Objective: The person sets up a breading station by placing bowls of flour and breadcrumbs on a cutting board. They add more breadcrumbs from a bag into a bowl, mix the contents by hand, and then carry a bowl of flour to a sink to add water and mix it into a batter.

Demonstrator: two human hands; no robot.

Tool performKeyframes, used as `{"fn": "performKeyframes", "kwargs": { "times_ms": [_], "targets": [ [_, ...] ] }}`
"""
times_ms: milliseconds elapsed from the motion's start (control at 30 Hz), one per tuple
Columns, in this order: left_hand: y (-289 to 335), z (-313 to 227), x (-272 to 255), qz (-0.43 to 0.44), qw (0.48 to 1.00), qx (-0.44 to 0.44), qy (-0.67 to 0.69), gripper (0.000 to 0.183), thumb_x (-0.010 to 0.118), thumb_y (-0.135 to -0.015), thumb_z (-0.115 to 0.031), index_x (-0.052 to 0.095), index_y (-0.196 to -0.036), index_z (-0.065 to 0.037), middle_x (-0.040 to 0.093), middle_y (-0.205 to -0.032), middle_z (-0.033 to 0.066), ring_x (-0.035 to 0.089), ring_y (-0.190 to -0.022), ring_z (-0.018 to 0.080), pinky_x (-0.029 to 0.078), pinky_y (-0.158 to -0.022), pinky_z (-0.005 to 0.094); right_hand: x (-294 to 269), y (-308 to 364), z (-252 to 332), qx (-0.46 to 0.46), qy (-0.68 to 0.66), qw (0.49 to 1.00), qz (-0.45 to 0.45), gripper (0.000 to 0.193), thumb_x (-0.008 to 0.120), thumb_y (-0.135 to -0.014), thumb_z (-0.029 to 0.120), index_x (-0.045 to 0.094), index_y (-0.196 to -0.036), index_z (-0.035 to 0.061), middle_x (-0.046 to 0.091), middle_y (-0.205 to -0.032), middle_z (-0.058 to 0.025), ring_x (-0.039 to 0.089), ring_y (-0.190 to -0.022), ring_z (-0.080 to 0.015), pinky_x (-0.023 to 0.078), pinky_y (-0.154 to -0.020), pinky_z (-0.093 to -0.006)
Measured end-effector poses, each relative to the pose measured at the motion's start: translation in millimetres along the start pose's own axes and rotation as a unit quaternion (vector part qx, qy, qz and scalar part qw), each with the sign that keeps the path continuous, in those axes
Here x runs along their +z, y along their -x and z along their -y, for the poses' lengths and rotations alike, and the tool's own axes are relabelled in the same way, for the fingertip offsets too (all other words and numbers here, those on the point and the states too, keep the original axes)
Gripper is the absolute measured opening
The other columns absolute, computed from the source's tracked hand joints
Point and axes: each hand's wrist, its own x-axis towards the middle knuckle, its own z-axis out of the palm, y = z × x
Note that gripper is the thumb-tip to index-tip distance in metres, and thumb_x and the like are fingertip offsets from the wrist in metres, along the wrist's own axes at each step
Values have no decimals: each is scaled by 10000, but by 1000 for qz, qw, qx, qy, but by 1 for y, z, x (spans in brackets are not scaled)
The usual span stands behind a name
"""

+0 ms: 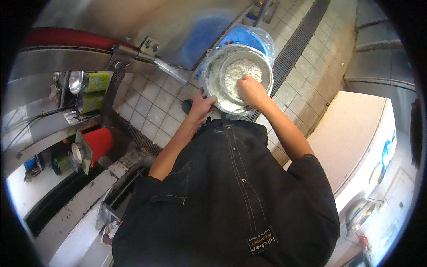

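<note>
A round metal bowl [213, 66] with white powder smeared over its wide rim stands in front of me. Inside its inner ring lies a heap of white, flour-like powder [242, 71]. My left hand [203, 104] grips the near left edge of the bowl, thumb over the rim. My right hand [252, 91] reaches in from the right, fingers curled together at the powder; whatever they hold is hidden. Beneath and behind the bowl shows a blue container [247, 38] with clear plastic around it.
A steel counter [133, 20] runs along the upper left. Shelving on the left holds a red container [98, 144] and green packages [95, 91]. A white box-like cabinet [356, 133] stands at right. A drain grate [296, 51] crosses the tiled floor [153, 104].
</note>
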Motion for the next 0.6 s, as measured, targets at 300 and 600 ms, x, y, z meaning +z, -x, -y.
{"fn": "performKeyframes", "kwargs": {
  "times_ms": [300, 600],
  "targets": [
    [-3, 7, -2, -23, 1000, 15, 4, 753, 672, -768, -30, 317, -1427, 46, 626, -1113, 186, 670, -792, 202, 542, -563, 302, -33, -15, 5, 21, -138, 950, -279, 104, 692, -721, 28, 627, -801, 22, 662, -931, -155, 656, -820, -331, 520, -725, -399],
    [-3, 1, 3, -33, 999, 15, -10, 747, 673, -772, -40, 320, -1425, 41, 628, -1099, 184, 669, -790, 214, 538, -552, 301, -46, 21, -6, 124, -80, 956, -254, 414, 800, -712, 141, 670, -1097, 62, 662, -1043, -193, 642, -1018, -356, 517, -877, -429]
  ]
}}
